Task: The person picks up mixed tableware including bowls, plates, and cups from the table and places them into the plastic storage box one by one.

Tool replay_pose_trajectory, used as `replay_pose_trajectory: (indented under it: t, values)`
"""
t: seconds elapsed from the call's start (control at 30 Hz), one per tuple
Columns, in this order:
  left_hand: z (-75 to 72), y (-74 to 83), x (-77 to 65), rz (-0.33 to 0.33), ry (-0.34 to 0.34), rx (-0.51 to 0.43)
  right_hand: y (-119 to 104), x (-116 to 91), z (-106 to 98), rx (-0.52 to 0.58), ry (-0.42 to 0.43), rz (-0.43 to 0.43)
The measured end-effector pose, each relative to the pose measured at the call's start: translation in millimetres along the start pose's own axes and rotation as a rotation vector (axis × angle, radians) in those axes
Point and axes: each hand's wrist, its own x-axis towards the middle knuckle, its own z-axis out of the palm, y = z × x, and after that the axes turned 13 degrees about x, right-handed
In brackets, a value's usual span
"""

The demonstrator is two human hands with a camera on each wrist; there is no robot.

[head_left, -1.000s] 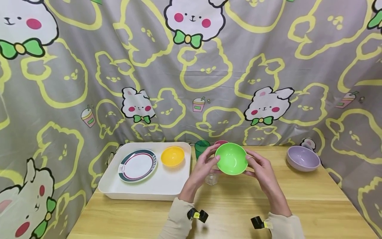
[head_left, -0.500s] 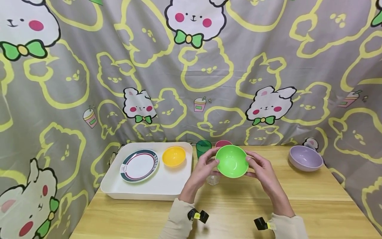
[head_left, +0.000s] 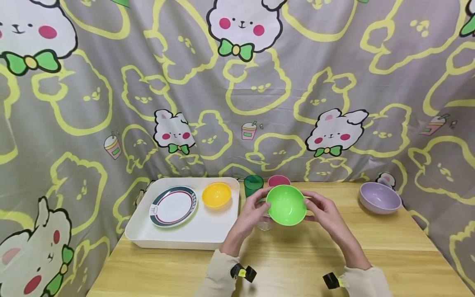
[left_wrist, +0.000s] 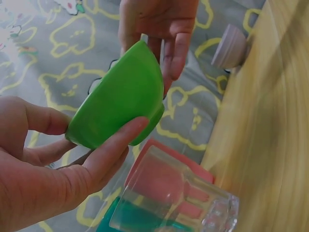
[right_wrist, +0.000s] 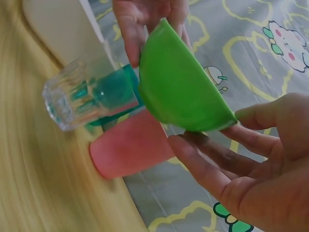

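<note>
Both hands hold a green bowl [head_left: 285,205] in the air over the table, its hollow side tilted toward me. My left hand [head_left: 249,214] grips it at the left, thumb at the rim and fingers against the outer wall. On the opposite side my right hand [head_left: 326,210] pinches the rim, with fingers under the wall, as the right wrist view shows. Behind the bowl stand a clear glass [right_wrist: 72,96], a teal-green cup [head_left: 254,184] and a pink cup [right_wrist: 130,145]. The head view shows only part of these.
At the left lies a white tray [head_left: 174,243] holding a dark-rimmed plate [head_left: 173,206] and a yellow bowl [head_left: 217,194]. A purple bowl [head_left: 380,198] sits at the back right of the wooden table [head_left: 297,264]. A patterned curtain [head_left: 267,99] hangs behind.
The green bowl has come down a little and slightly toward me, held by both hands throughout. More of the pink cup shows behind it. The head view has shifted slightly.
</note>
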Motion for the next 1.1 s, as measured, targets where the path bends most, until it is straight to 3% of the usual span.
replay_pose_trajectory:
  t: [0.13,0.27,0.43,0.7,0.9,1.1]
  values:
    - [-7.0,0.5,-3.4,-0.007,0.022,0.013,1.6,-0.2,-4.1,-0.119,0.007,-0.055]
    - [-20.7,4.2,-5.8,-0.023,0.051,0.032,2.2,-0.3,-10.9,-0.355,0.061,-0.123]
    - [-41.5,11.2,-9.6,-0.049,0.141,0.046,1.3,2.0,-23.4,-0.573,0.105,-0.190]
    - [-75.0,19.3,-18.4,-0.068,0.332,0.053,1.6,6.9,-47.4,-0.701,0.122,-0.283]
    - [-97.6,15.8,-24.8,-0.071,0.389,0.056,3.0,10.5,-66.3,-0.763,0.164,-0.349]
    - [-118.0,10.0,-30.9,-0.118,0.443,0.087,2.2,10.3,-90.4,-0.820,0.180,-0.314]
